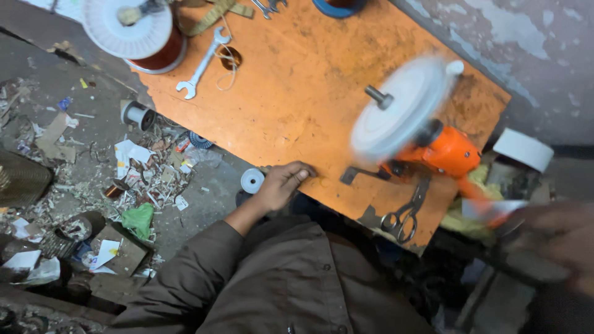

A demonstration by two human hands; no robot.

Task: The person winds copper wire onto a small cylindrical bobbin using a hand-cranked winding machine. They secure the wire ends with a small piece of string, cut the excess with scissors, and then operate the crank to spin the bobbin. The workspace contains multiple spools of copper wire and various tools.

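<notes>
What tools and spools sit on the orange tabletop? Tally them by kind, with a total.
Wrenches: 2, one cut off at the top edge
Scissors: 1
Wire spools: 2, one cut off at the top edge
Orange hand winder: 1
Total: 6

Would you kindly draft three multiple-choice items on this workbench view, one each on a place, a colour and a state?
1. Where does the left hand rest?
A. on the table's near edge
B. on the wrench
C. on the scissors

2. What colour is the tabletop?
A. green
B. orange
C. white

3. How does the white wheel of the orange winder look?
A. sharp
B. motion-blurred
C. lying flat on the floor

Answers:
1 A, fingers lie on the rim.
2 B, orange throughout.
3 B, its outline smears.
</notes>
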